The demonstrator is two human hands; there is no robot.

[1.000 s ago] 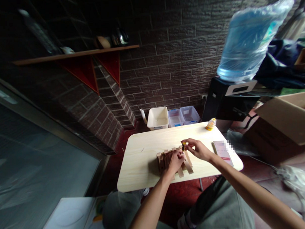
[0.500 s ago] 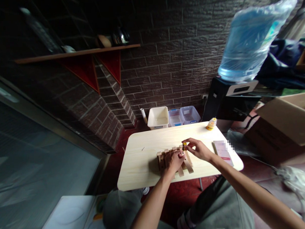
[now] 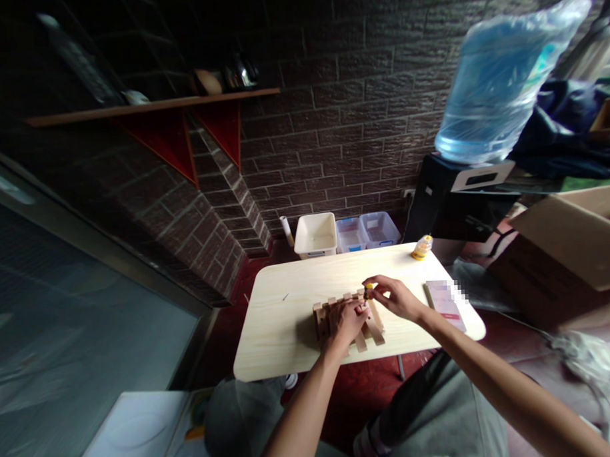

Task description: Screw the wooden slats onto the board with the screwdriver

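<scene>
A small frame of light wooden slats (image 3: 332, 313) lies near the front of a pale wooden table (image 3: 288, 316). My left hand (image 3: 349, 320) lies on top of it, fingers curled over the slats and holding the frame down. My right hand (image 3: 396, 297) is pinched on a small screwdriver with a yellow and black handle (image 3: 368, 291), its tip set down at the right end of the frame. Two loose slats (image 3: 373, 331) stick out toward me from under my left hand.
A small yellow bottle (image 3: 422, 247) stands at the table's far right corner and a pink-and-white booklet (image 3: 445, 302) lies by the right edge. White and clear bins (image 3: 315, 235) sit on the floor behind. A water dispenser (image 3: 486, 115) and a cardboard box (image 3: 570, 246) stand at right.
</scene>
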